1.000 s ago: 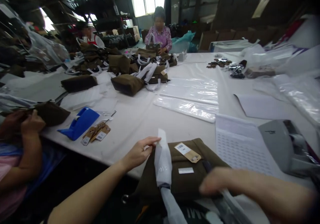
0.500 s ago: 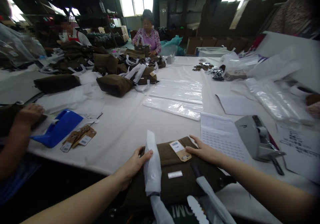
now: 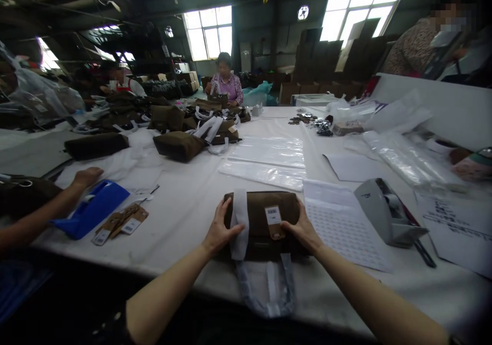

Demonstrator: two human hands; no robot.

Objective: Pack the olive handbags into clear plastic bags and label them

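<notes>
A brown handbag (image 3: 253, 211) lies at the table's front edge, its wrapped handles (image 3: 273, 309) hanging toward me. My left hand (image 3: 223, 229) grips its left end, the thumb over a strip of white wrapping (image 3: 240, 222). At the right end my right hand (image 3: 302, 231) is closed round the bag, thumb beside a cardboard hang tag (image 3: 273, 223) with a barcode label. The undersides of the bag and my fingers behind it are hidden.
Flat clear plastic bags (image 3: 265, 163) lie beyond the handbag. To the right are a printed sheet (image 3: 342, 222) and a grey tape dispenser (image 3: 388, 214). On the left, a co-worker's hand (image 3: 88, 176) is near a blue tape dispenser (image 3: 92, 206) and loose tags (image 3: 121, 222). More handbags (image 3: 180, 142) are piled behind.
Both hands have moved the handbag forward and tipped it onto the table edge, handles now toward me. My view has lifted. The co-worker's hand at left has moved right.
</notes>
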